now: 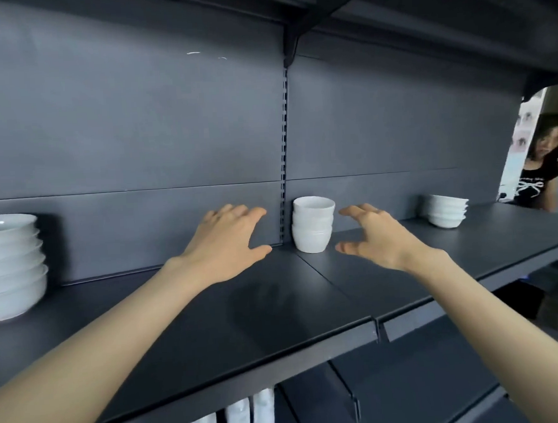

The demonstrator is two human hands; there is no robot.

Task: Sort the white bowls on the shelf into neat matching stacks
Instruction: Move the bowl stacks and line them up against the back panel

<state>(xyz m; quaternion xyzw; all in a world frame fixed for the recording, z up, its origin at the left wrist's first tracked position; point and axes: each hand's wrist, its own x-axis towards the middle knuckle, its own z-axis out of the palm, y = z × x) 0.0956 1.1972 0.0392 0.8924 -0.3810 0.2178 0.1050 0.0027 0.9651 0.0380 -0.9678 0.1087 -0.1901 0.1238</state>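
Three stacks of white bowls stand on a dark shelf point(231, 312). A stack of small deep bowls point(312, 224) stands at the back, near the middle upright. My left hand point(227, 244) hovers just left of it, fingers spread, holding nothing. My right hand point(375, 235) hovers just right of it, also spread and holding nothing. Neither hand touches the stack. A tall stack of large wide bowls point(11, 265) sits at the far left. A low stack of shallow bowls point(446, 213) sits toward the right.
An upper shelf point(455, 14) overhangs the space. The dark back panel point(136, 138) closes the rear. White bottles point(238, 419) stand on the shelf below. A person point(539, 166) in a black shirt stands past the shelf's right end.
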